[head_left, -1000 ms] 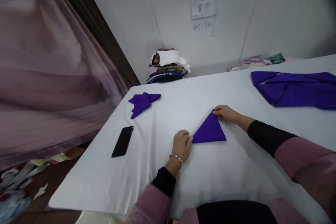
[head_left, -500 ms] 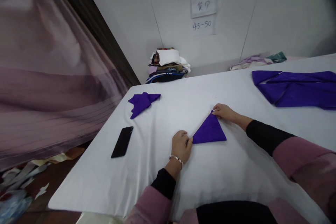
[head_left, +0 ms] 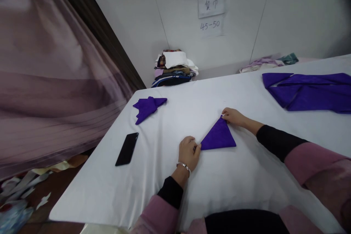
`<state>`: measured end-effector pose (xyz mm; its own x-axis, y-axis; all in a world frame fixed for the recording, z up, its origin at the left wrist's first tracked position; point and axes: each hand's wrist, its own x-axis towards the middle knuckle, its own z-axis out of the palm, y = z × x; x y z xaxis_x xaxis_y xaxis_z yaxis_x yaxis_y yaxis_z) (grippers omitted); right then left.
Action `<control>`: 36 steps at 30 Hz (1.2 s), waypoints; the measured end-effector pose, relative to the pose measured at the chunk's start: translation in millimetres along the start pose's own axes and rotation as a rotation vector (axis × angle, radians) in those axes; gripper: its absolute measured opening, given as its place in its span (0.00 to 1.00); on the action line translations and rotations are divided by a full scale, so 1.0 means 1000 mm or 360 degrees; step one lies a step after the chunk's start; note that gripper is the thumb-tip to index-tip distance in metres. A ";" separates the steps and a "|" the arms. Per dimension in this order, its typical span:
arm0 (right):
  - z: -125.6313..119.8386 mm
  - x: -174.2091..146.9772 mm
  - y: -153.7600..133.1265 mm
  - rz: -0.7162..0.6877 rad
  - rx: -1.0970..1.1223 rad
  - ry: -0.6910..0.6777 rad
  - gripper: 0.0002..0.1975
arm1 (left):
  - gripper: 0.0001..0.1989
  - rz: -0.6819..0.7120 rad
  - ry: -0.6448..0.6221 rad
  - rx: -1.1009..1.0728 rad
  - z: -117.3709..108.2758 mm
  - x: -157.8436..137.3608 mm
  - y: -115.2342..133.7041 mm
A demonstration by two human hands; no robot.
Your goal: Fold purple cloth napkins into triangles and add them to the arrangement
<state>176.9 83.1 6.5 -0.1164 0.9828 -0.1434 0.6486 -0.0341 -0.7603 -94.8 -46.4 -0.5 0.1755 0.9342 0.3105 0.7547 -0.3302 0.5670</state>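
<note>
Both hands pinching corners of the folded purple cloth triangle (head_left: 218, 137)

I see my left hand (head_left: 188, 152) closed on the near-left corner, my right hand (head_left: 232, 116) nipping the far tip; the cloth lies flat mid-way across the white-covered table (head_left: 170, 186); as I judge it, an uneven tug could skew the layers, or the slick cover could let the fold slide open.

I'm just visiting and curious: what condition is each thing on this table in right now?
Purple napkin: folded into a flat triangle.
Left hand: pinching its near-left corner.
Right hand: pinching its far tip.
Second napkin: folded, lying apart.
Purple cloths: spread loosely.
Phone: screen dark.
</note>
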 end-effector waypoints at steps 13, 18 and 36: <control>-0.001 -0.004 -0.011 0.0048 0.0003 -0.0034 0.11 | 0.08 -0.0014 -0.0048 0.0041 0.000 0.000 0.001; -0.003 -0.008 -0.014 0.0118 -0.0031 -0.0039 0.11 | 0.07 -0.0051 -0.0023 0.0026 0.000 0.000 0.001; -0.007 -0.003 -0.011 -0.0008 -0.0435 -0.0071 0.09 | 0.03 -0.0009 -0.0045 -0.0055 0.001 0.000 -0.001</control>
<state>175.2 81.6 20.0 -0.1491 0.9737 -0.1726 0.8263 0.0268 -0.5626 -94.9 -46.4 -1.8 0.1896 0.9393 0.2861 0.7335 -0.3292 0.5947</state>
